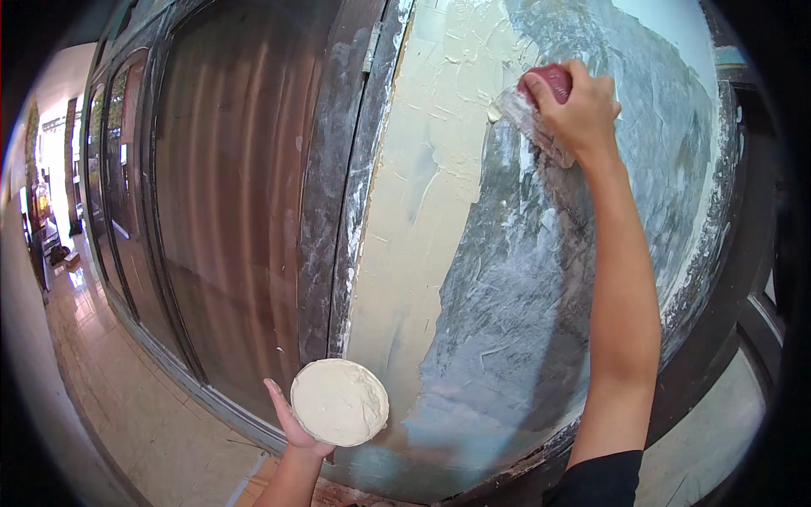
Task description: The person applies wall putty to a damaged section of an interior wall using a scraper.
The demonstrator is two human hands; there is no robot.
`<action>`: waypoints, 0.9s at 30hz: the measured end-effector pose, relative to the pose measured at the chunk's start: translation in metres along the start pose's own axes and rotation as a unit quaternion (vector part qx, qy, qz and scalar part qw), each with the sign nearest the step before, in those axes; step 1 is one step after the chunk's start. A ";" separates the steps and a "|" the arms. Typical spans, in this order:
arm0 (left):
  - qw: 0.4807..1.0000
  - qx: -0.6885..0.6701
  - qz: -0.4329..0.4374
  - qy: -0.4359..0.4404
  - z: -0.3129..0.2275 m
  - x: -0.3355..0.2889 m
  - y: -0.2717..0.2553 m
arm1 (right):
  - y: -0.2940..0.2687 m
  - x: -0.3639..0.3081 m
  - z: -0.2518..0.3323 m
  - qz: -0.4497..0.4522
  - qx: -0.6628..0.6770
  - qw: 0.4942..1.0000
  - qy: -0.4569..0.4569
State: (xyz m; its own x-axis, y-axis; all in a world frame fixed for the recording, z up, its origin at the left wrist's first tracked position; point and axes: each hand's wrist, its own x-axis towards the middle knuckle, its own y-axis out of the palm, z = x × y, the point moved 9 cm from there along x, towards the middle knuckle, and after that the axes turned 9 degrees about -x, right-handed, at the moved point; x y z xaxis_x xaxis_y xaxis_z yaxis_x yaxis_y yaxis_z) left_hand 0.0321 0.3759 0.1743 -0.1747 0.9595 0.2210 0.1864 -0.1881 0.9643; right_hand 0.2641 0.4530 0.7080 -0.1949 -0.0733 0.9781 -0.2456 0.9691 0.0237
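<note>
A: Putty knife (530, 118), red handle, blade smeared w/ pale paste. It's up top, right of centre, in the right hand (579, 106).

B: How's the grip?

A: Fingers wrapped tight round the handle, fist closed, thumb over the top. Blade angles down-left & lies against the wall panel (541, 279), right at the edge where cream filler (422, 194) meets the bare grey patch.

B: And the left hand (291, 422)?

A: Low, near the bottom edge. Palm up under a round dish (340, 402) heaped w/ the same cream paste. Fingers mostly hidden behind the dish, thumb shows on its left rim, so it's cupping/holding it from below. Can't tell how far the fingers curl.

B: Dish touching the wall?

A: Can't tell. It overlaps the panel's lower left in the pic, well apart from the knife.

B: What else is around?

A: Dark wooden door (228, 203) to the left of the panel, w/ a dark frame strip (338, 186) between them, flecked white. Tiled floor (144, 414) lower left, a corridor running off beyond. Right arm's bare to a black sleeve (600, 482) at the bottom.
</note>
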 end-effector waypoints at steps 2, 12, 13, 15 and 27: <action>1.000 0.006 -0.005 0.011 -0.002 0.001 -0.002 | -0.002 0.004 -0.005 -0.010 0.017 1.000 0.008; 0.999 0.018 -0.015 0.032 -0.011 -0.002 -0.007 | -0.006 0.003 0.015 -0.023 0.035 0.997 -0.065; 0.999 0.018 -0.015 0.032 -0.012 -0.002 -0.007 | -0.005 0.002 0.022 -0.001 0.015 0.997 -0.077; 0.999 0.018 -0.013 0.028 -0.012 -0.001 -0.005 | -0.002 0.010 0.010 -0.009 0.008 0.999 -0.047; 0.999 0.027 -0.012 0.039 -0.018 -0.005 -0.008 | -0.004 0.001 0.007 -0.031 0.017 0.998 -0.051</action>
State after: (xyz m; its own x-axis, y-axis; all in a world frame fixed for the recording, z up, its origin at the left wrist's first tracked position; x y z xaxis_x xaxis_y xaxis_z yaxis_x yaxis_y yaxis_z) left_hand 0.0144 0.3686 0.1682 -0.2534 0.9443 0.2100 0.2333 -0.1510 0.9606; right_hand 0.2583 0.4473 0.7078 -0.2731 -0.1587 0.9488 -0.2928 0.9532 0.0751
